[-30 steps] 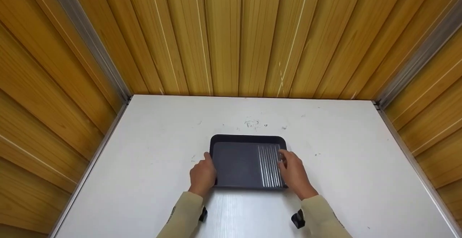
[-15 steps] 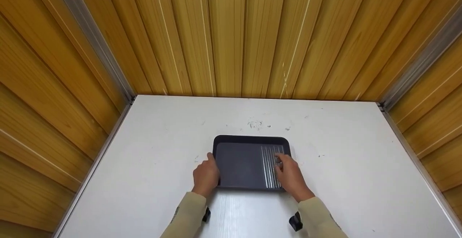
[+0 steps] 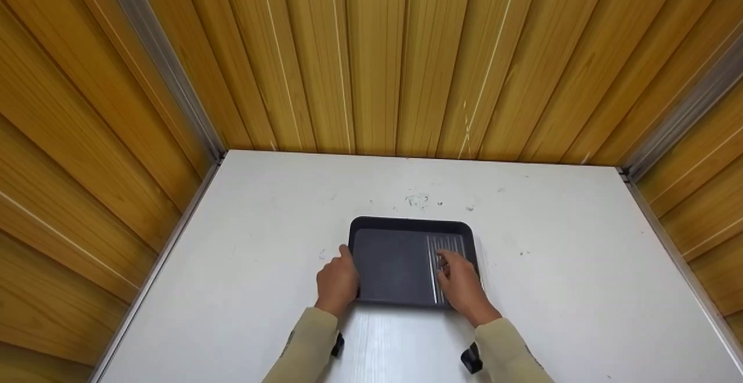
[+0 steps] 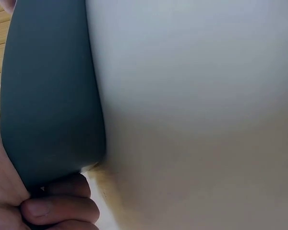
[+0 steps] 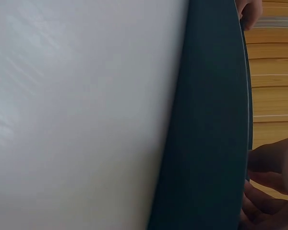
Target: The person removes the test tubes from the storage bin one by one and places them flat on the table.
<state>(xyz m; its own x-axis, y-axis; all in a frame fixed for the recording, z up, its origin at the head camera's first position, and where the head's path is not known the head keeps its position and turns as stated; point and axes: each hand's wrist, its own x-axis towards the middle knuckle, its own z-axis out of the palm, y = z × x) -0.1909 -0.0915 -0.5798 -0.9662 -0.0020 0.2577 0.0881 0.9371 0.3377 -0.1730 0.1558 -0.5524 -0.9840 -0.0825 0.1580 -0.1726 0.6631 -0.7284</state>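
Note:
A dark grey rectangular tray (image 3: pixel 390 267) with raised walls lies on the white table in the head view. Toward its right end runs a band of shiny parallel ridges (image 3: pixel 432 270). My left hand (image 3: pixel 338 281) grips the tray's left wall, thumb along the rim; the left wrist view has its fingers (image 4: pixel 62 208) curled at the tray's corner. Over the ridges, my right hand (image 3: pixel 462 284) bends its index finger and thumb loosely, with a gap between them. In the right wrist view the fingers (image 5: pixel 264 203) sit behind the outer wall (image 5: pixel 206 115), partly hidden by it.
The white table (image 3: pixel 278 209) bears small dark scuffs behind the tray. Wood-grain panels (image 3: pixel 377 69) rise at the back and both sides, with metal strips in the corners. Dark devices (image 3: pixel 472 360) are strapped at the wrists below beige sleeves (image 3: pixel 511 351).
My right hand has moved left from near the tray's right wall, inward over the ridges. The left hand keeps its grip. The whole head view has shifted slightly, tray included.

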